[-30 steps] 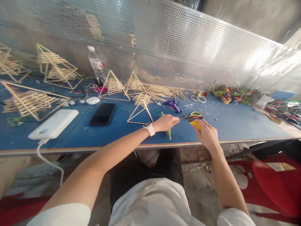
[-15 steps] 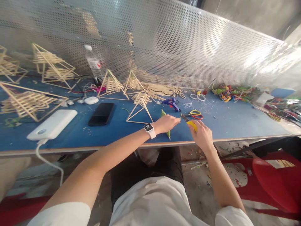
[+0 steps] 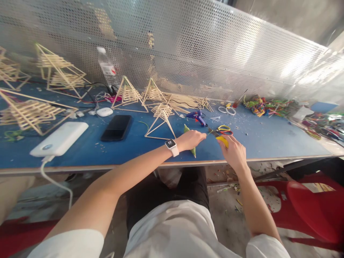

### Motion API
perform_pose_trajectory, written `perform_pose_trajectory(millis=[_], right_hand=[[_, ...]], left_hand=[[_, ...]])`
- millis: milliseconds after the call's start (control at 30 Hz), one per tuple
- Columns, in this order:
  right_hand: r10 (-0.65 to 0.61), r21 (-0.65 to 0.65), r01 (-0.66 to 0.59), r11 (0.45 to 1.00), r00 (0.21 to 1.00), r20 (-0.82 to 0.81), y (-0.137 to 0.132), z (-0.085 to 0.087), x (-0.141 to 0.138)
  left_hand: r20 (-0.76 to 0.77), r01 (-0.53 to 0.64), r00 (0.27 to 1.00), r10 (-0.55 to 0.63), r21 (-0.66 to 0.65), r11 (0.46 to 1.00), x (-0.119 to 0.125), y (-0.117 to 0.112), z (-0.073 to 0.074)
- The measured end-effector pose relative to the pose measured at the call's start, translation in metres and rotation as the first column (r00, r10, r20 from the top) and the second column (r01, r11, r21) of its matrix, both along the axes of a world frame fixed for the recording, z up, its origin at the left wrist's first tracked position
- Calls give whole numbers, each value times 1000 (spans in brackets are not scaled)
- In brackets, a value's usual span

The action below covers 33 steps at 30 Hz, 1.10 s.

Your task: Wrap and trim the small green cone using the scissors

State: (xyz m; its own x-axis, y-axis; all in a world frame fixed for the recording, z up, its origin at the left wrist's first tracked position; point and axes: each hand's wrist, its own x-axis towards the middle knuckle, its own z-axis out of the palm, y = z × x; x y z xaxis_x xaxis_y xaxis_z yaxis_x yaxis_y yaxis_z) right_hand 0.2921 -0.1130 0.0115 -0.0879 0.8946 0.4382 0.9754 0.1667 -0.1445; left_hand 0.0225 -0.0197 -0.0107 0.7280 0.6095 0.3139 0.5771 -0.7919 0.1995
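Perforated metal panel [image 3: 204,50] behind a blue-topped table [image 3: 268,139], grey wall [image 3: 282,16] at upper right, bright glare on the panel's right side, red chair [image 3: 311,211] at right, littered grey floor [image 3: 228,229].
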Motion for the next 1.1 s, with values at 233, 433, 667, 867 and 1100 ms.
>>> perform_pose_trajectory(millis=[233, 433, 667, 867, 1100], right_hand=[[-54, -13, 54, 998, 999, -4, -26, -7, 5], [-171, 87, 174, 981, 984, -47, -29, -13, 25], [-247, 136, 262, 955, 962, -118, -27, -15, 79], [-155, 36, 158, 987, 984, -85, -2, -21, 76], [163, 27, -161, 987, 963, -214, 38, -19, 35]], left_hand=[[-10, 15, 1000, -15, -22, 1000, -3, -3, 8], [-32, 23, 999, -23, -8, 1000, -3, -5, 8], [-20, 24, 1000, -24, 12, 1000, -2, -5, 5], [-8, 16, 1000, -16, 20, 1000, -1, -6, 4], [19, 7, 1000, -7, 9, 1000, -2, -5, 4]])
